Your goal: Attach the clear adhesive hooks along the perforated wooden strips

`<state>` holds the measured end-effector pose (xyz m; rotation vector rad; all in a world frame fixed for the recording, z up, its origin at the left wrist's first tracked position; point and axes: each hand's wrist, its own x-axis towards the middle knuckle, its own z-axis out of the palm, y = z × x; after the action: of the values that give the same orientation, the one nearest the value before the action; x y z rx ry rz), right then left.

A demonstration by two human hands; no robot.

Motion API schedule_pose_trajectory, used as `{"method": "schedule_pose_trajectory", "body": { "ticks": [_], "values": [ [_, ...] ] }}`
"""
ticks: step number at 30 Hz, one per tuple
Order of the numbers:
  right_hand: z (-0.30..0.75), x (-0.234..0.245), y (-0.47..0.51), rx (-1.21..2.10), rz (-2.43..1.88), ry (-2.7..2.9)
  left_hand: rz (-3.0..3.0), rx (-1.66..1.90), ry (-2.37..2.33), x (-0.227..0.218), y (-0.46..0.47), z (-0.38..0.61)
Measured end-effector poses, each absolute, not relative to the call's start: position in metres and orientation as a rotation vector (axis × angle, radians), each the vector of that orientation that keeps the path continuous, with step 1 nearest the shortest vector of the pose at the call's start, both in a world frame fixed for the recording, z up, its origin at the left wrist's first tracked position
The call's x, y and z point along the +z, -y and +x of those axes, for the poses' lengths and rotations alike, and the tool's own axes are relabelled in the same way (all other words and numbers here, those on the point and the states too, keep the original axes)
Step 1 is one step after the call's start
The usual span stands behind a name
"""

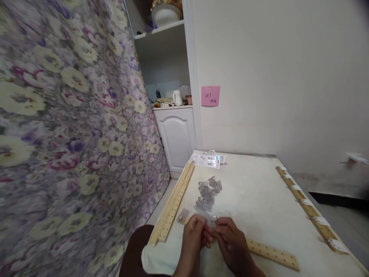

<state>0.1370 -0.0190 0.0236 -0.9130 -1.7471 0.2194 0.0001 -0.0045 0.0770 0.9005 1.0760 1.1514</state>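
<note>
My left hand and my right hand meet low in the picture over the white table. Their fingers are pinched together on a small clear packet with a thin metal piece between them. Just beyond the fingertips lies a heap of small clear plastic packets. A flat clear packet lies left of my left hand. A perforated wooden strip runs under my right hand.
A pair of perforated wooden strips lies along the table's left edge, another with white pads along the right. A clear package sits at the far edge. A floral fabric hangs left; a white cabinet and pink note stand behind.
</note>
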Motion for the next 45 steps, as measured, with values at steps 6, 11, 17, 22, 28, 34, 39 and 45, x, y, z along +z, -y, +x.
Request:
{"method": "schedule_pose_trajectory", "body": {
  "ticks": [6, 11, 17, 22, 28, 34, 39, 45],
  "values": [
    [0.152, 0.033, 0.016, 0.421, -1.104, 1.409, 1.144, 1.064, -1.139, 0.071, -0.003, -0.006],
    [0.161, 0.039, 0.004, 0.92, -1.27, 1.305, 1.273, 0.893, -1.146, 0.062, 0.002, 0.004],
    [0.162, 0.038, 0.003, 1.181, -1.203, 1.328, 1.386, 0.866, -1.17, 0.06, 0.007, 0.013],
    [0.164, 0.028, 0.001, 1.29, -1.173, 1.219, 1.284, 0.882, -1.148, 0.045, 0.008, 0.013],
    [0.173, 0.014, -0.006, 1.21, -1.264, 1.189, 0.881, 0.791, -1.084, 0.011, 0.022, 0.025],
    [0.177, 0.01, -0.006, 0.912, -1.452, 1.379, 0.661, 0.844, -1.108, 0.007, 0.024, 0.038],
    [0.173, 0.009, -0.004, 0.674, -1.665, 1.519, 0.616, 0.861, -1.172, 0.01, 0.021, 0.038],
    [0.167, -0.003, -0.007, 0.601, -1.705, 1.566, 0.566, 0.878, -1.271, 0.011, 0.019, 0.04]
  ]
}}
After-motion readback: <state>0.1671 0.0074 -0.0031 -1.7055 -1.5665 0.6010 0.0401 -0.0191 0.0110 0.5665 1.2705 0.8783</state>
